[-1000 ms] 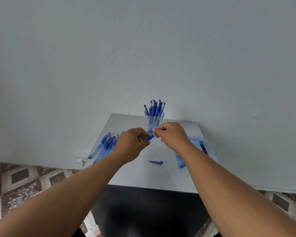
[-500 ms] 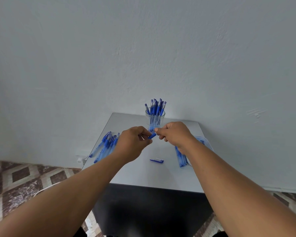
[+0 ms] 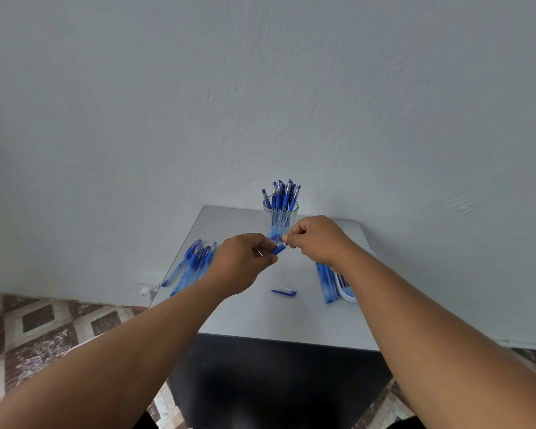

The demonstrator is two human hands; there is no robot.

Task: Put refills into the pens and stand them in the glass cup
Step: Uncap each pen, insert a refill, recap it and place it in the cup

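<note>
My left hand (image 3: 243, 261) grips a blue pen (image 3: 278, 249) above the middle of the grey table (image 3: 260, 317), only the pen's blue grip end showing past my fingers. My right hand (image 3: 317, 239) pinches the pen's tip end, the two hands nearly touching. Just behind them stands the glass cup (image 3: 280, 216) with several blue capped pens upright in it. A loose blue cap (image 3: 284, 292) lies on the table below my hands. Several pens (image 3: 195, 264) lie in a pile at the table's left edge. More pens (image 3: 327, 281) lie to the right.
A white tray (image 3: 347, 292) sits at the table's right edge, partly hidden by my right forearm. The table stands against a pale wall (image 3: 260, 103). Patterned floor tiles (image 3: 37, 329) show on the left, and a dark area lies under the table's near edge.
Both hands have stayed together on the pen and shifted only slightly. My view has tilted, so the tray is more hidden by my right forearm.
</note>
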